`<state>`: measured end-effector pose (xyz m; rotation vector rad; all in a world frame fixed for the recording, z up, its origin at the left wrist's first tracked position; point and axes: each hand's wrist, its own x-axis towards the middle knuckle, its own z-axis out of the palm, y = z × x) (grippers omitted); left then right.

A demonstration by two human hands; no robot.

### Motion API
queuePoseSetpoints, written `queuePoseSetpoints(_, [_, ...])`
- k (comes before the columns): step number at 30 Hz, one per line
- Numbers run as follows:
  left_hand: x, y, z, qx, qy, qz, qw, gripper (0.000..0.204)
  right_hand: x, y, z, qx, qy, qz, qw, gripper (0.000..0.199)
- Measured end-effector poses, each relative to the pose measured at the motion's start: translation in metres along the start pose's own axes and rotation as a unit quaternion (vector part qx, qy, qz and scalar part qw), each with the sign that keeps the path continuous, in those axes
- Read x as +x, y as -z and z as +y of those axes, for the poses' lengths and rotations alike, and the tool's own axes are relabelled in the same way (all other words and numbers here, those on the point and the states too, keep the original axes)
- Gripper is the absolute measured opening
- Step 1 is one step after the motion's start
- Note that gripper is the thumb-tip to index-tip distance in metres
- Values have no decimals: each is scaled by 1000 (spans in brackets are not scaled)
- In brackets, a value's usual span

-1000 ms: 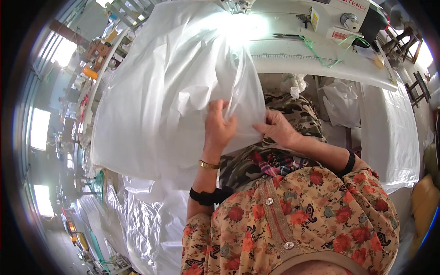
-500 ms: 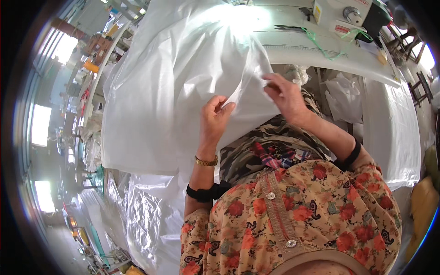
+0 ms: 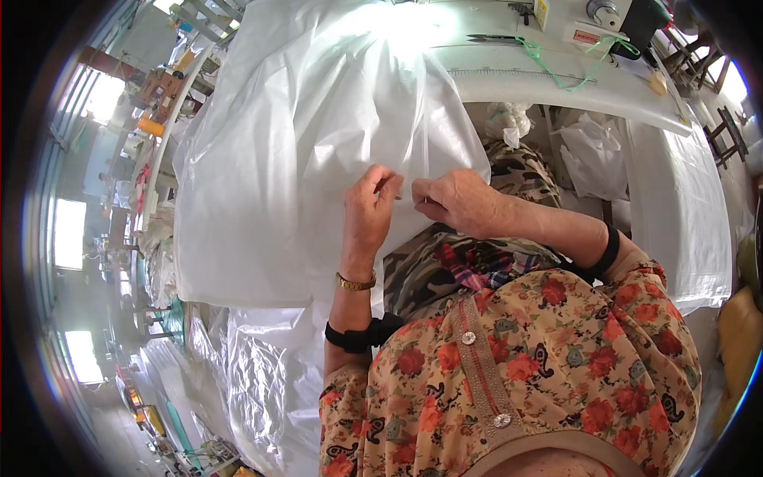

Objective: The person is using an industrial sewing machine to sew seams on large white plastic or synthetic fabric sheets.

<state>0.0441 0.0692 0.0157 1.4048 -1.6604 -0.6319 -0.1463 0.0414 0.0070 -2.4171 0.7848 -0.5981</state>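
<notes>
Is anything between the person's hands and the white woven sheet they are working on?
Nothing visible. The left hand and right hand both already pinch the near edge of the white woven sheet, fingers directly on the fabric.

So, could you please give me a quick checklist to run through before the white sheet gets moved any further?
1. Left hand pinching the edge of the white sheet: ok.
2. Right hand pinching the same edge, close beside the left: ok.
3. Edge lined up straight: cannot tell.
4. Sheet spread over the sewing table: ok.
5. Green cord off the sheet: ok.
</notes>
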Motion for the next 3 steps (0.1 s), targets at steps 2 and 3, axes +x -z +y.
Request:
queuePoseSetpoints(2, [-1, -4, 0, -89, 48, -40, 994, 16, 1, -5, -8, -25, 23, 23, 999, 18])
queuePoseSetpoints(3, [-1, -4, -1, -90, 50, -41, 994, 16, 1, -7, -12, -50, 48, 47, 996, 19])
